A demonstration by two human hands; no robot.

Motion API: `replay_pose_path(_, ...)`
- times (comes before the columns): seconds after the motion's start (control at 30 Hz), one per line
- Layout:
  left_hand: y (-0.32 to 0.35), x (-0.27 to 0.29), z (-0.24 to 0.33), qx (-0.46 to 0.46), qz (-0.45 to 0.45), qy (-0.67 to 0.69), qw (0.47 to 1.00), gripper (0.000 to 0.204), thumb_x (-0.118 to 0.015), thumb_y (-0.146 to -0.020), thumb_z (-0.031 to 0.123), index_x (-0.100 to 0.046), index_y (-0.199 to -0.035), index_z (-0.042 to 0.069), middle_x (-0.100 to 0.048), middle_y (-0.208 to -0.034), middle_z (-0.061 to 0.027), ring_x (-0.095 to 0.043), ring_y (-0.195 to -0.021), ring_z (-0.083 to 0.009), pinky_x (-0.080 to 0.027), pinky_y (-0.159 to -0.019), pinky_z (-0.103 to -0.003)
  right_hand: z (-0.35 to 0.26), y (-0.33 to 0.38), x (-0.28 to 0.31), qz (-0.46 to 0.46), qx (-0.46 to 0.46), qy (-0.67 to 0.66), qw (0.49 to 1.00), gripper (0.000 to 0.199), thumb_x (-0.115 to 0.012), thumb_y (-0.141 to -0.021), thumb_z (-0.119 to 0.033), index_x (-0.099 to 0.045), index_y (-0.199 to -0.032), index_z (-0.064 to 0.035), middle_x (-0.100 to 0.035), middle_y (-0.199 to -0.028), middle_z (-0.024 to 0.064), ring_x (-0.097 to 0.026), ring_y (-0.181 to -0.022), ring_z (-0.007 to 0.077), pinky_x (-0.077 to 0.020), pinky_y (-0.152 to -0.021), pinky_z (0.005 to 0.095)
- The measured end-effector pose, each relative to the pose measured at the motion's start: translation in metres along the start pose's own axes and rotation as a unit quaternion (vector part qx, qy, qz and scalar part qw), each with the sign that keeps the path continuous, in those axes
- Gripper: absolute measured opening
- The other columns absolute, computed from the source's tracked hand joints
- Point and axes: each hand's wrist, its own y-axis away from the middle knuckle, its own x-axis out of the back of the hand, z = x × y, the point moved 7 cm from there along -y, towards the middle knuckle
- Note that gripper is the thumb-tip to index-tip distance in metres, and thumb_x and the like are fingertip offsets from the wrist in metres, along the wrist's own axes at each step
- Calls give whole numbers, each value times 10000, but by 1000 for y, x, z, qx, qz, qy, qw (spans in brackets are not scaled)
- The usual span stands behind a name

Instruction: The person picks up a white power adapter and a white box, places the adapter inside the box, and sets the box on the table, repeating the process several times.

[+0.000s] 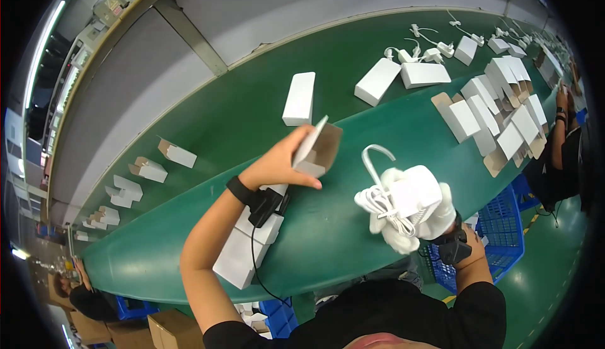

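Observation:
My left hand (pixel 277 163), bare with a black wrist device, holds a small open white carton (pixel 318 147) with a brown inside, its flap up. My right hand (pixel 419 220), in a white glove, grips a white power adapter (pixel 413 193) with its coiled white cable (pixel 378 204); a loop of cable (pixel 377 157) sticks up. Both hands hover over the near green table (pixel 340 223), the carton a little left of the adapter. Under my left forearm lie stacked closed white boxes (pixel 249 248).
A closed white box (pixel 299 98) and two more (pixel 378 81) lie on the green conveyor belt (pixel 252 106). Several flat and open cartons (pixel 498 116) stand at right, others (pixel 148 169) at left. A blue crate (pixel 498 223) sits below right. Another person (pixel 561 154) works at far right.

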Motion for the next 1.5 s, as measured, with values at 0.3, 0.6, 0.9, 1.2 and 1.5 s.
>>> replay_pose_path(0.3,-6,-63,34,-95,-97,42,990,880,-876,-540,263,-424,-1266,56,-494,-1163,-62,-494,-1092,-204,-396,-932,-329,4,15,28,77,101,-86,988,571,-624,-812,-413,-472,-1167,7,-584,-1042,235,-614,-632,227,-491,-541,262)
replay_pose_path(0.6,-15,-88,56,-16,5,-222,975,792,-844,-535,374,-499,-1193,99,-587,-1060,-92,-542,-1039,-280,-443,-868,-372,-29,24,29,140,6,672,727,357,-628,-799,-257,-567,-1036,3,-638,-906,175,-649,-705,286,-518,-607,317)
replay_pose_path(0.9,-30,-78,38,7,31,-160,987,756,-843,-542,365,-515,-1159,75,-600,-1047,-108,-586,-967,-253,-453,-849,-352,-60,13,28,67,221,775,588,250,-637,-744,-204,-626,-951,-63,-617,-873,153,-618,-729,338,-508,-653,375)
replay_pose_path(1.2,-17,-39,22,52,109,-108,987,860,-862,-504,198,-445,-1225,-17,-575,-1117,-146,-555,-1008,-216,-436,-878,-338,-65,-45,28,-3,178,793,583,131,-644,-663,-134,-660,-783,-83,-643,-702,131,-620,-640,341,-487,-576,426)
replay_pose_path(1.5,-41,-51,-4,38,79,-124,988,850,-838,-518,167,-419,-1230,-34,-553,-1101,-145,-547,-991,-235,-427,-882,-340,-16,-96,75,15,114,880,460,128,-653,-655,-160,-676,-781,-155,-637,-677,88,-616,-635,299,-471,-544,400)
